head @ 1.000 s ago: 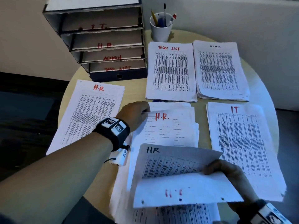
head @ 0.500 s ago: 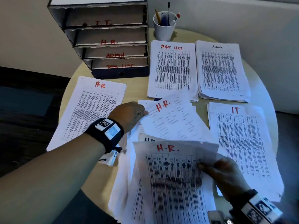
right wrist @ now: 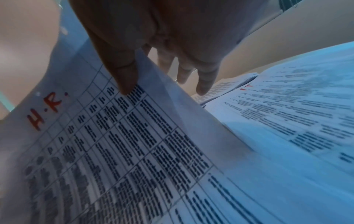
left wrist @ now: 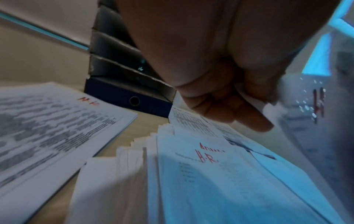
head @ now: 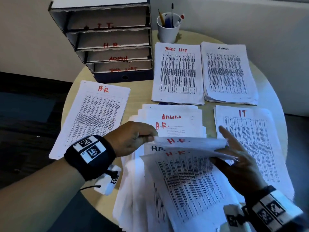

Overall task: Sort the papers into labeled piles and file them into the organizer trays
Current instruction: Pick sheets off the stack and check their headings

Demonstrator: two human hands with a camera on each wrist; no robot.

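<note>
Several H.R. sheets point(head: 184, 173) are fanned at the table's front. My left hand point(head: 150, 137) pinches the left corner of the top H.R. sheet point(head: 184, 142), which curls upward; its fingers point(left wrist: 249, 115) are curled on the paper. My right hand point(head: 222, 153) holds the sheets' right edge, thumb point(right wrist: 124, 81) on the printed H.R. page point(right wrist: 134, 151) and the other fingers spread behind. The unsorted stack point(head: 184, 129) lies just beyond, with an H.R. page over an Admin page. The H.R. pile point(head: 93, 118) lies at the left.
The Tasks List pile point(head: 178, 74) and Admin pile point(head: 228, 72) lie at the back, the IT pile point(head: 250, 148) on the right. The organizer point(head: 107, 41), trays marked IT, H.R., Admin and Task List, stands back left beside a pen cup point(head: 168, 32). The round table point(head: 138, 97) shows between piles.
The H.R. sheet my left hand was holding now lies flat on the central stack. My left hand has moved back and taken another H.R. sheet by its corner. My right hand's fingers have spread.
</note>
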